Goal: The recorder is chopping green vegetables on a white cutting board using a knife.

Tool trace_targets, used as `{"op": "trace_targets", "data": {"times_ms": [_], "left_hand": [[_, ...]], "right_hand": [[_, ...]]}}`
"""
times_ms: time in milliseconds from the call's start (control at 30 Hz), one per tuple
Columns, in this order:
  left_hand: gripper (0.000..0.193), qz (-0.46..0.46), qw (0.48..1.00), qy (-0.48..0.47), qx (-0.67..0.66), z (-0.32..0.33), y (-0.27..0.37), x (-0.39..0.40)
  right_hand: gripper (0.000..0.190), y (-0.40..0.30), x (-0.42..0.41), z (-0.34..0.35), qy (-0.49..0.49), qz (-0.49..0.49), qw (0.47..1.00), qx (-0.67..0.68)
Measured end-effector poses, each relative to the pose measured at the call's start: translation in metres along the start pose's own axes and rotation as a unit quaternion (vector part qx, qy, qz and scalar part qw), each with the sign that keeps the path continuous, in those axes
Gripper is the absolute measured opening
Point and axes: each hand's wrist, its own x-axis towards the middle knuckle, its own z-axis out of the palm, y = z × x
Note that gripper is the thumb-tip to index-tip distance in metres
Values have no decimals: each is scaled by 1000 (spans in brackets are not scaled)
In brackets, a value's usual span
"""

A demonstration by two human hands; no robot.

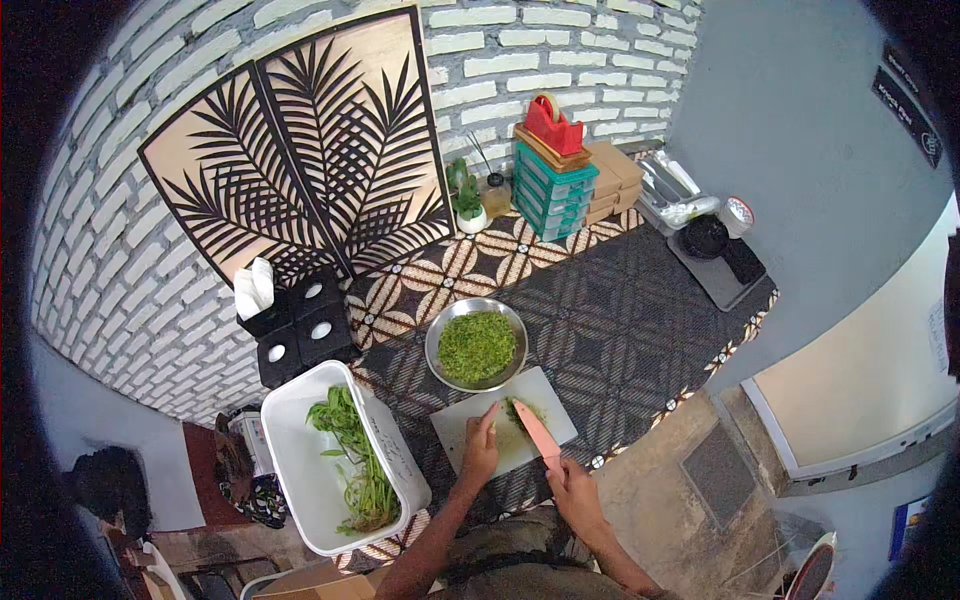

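My right hand (pixel 576 491) grips the handle of a knife with a pink blade (pixel 537 430). The blade lies over a white cutting board (pixel 469 420), along a small heap of chopped greens (pixel 516 417). On the board's left side rests my left hand (pixel 480 448), its fingers pointing toward the heap; whether something small is between them cannot be made out. Just beyond the board, a round steel bowl (pixel 433 360) holds a mound of finely chopped greens (pixel 477 346). Left of my left arm, leafy stalks with roots (pixel 364 469) lie in a white plastic tub (pixel 300 465).
Black boxes (pixel 307 326) stand behind the tub. Along the brick wall are a leaf-patterned panel (pixel 330 150), a potted plant (pixel 470 206), teal drawers (pixel 553 199) topped by a red tape dispenser (pixel 553 127), and cardboard boxes (pixel 613 176). A dark tray (pixel 724 281) sits at the far right.
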Motion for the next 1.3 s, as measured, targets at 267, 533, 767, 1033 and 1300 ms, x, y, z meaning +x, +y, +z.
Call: {"op": "trace_targets", "data": {"times_ms": [267, 533, 767, 1033, 1300], "left_hand": [[43, -362, 852, -114, -362, -12, 14, 11], [46, -345, 866, -134, -338, -20, 22, 11], [62, 23, 986, -142, 82, -22, 42, 2], [58, 17, 996, -67, 62, -18, 12, 5], [30, -188, 975, -7, -122, -28, 6, 3]], "right_hand": [[30, 7, -5, 1, -55, -12, 998, 35], [28, 12, -5, 5, -23, 27, 999, 33], [32, 15, -4, 4, -8, 15, 999, 41], [33, 14, -7, -2, -5, 42, 998, 42], [38, 27, 0, 17, -183, 84, 971, 127]]}}
